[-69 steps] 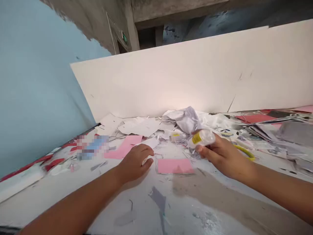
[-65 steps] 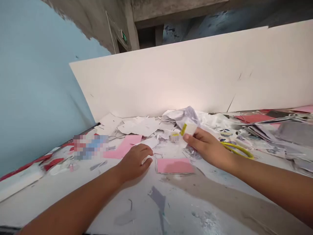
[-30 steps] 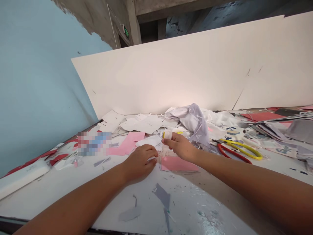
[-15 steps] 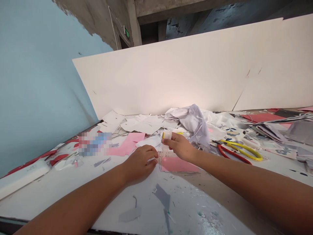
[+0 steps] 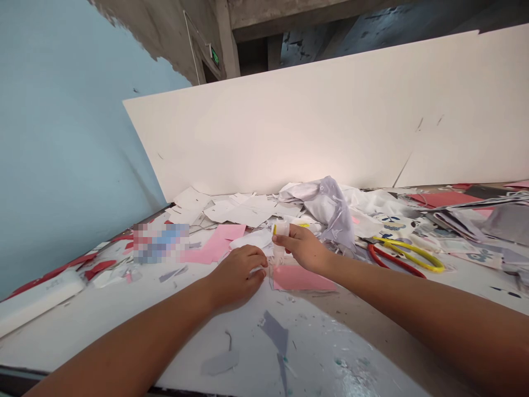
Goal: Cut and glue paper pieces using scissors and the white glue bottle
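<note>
My right hand [image 5: 305, 249] grips a small translucent glue bottle [image 5: 280, 230] with a yellow mark. The bottle is upright or nearly so, its narrower lower end just above the left part of a pink paper rectangle [image 5: 308, 279]. My left hand [image 5: 241, 275] rests on the table just left of that paper, fingers curled with the thumb close to the forefinger. Whatever it may be pinching there is too small to make out. Right of my right hand lie scissors [image 5: 407, 255] with one yellow and one red handle.
A tall white board [image 5: 297, 127] stands along the table's back. Before it lie white paper scraps [image 5: 242, 209], pale lilac cloth [image 5: 336, 212] and pink paper [image 5: 217, 242]. Red pieces [image 5: 99, 269] and a white box [image 5: 41, 298] are at left. Grey scraps [image 5: 275, 332] lie in front.
The glue bottle in my right hand has shifted very slightly left. My left hand and the things on the table stay in place.
</note>
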Demonstrator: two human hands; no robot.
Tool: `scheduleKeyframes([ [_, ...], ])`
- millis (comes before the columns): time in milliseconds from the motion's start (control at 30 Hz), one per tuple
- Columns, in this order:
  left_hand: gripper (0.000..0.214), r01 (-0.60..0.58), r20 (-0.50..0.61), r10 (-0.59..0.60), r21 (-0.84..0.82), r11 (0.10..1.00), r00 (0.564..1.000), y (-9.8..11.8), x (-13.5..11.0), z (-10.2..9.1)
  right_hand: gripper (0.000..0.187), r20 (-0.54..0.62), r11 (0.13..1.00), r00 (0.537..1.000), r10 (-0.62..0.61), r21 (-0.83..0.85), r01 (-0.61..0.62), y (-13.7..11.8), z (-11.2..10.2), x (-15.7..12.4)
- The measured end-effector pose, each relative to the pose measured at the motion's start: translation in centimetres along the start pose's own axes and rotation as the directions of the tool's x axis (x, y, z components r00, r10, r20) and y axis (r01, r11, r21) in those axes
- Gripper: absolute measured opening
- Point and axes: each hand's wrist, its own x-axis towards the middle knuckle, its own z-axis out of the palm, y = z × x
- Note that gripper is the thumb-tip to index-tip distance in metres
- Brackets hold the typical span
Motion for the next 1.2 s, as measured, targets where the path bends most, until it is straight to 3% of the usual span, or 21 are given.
scheduleKeyframes([
  [1200,0.019,-0.013,-0.011,0.013,0.021,1.000,1.000,-0.16,-0.10,0.16,0.023,-0.015,0.997,1.000,0.017,-0.069,-0.018,-0.54,0.00,-0.06],
])
